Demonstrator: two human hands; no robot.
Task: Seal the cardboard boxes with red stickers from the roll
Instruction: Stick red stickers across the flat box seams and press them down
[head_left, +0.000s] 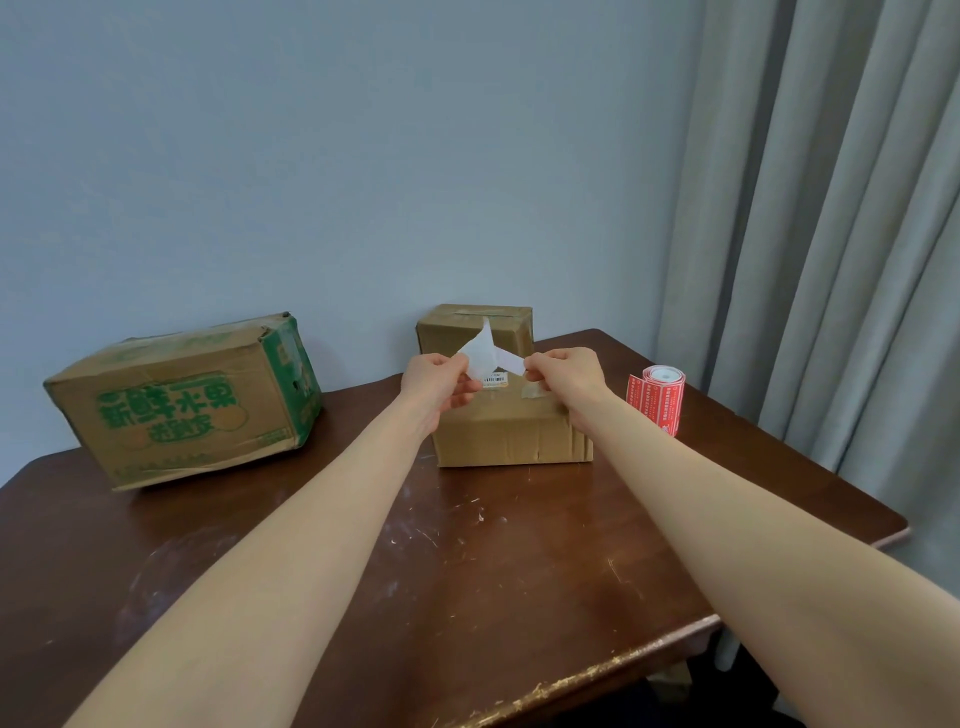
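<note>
A plain cardboard box (511, 434) stands in the middle of the brown table (467, 571). Above its top, my left hand (436, 382) and my right hand (566, 376) each pinch one end of a white strip of paper (485, 353), which shows only its pale side and is partly pulled apart into two layers. The roll of red stickers (660, 397) stands upright on the table to the right of the box, with a loose red tail hanging down. A second cardboard box with green print (182, 410) lies on the left of the table.
A pale blue wall rises behind the table. Grey curtains (831, 234) hang at the right, close to the table's right corner. The table's front edge (597, 680) is worn and scratched.
</note>
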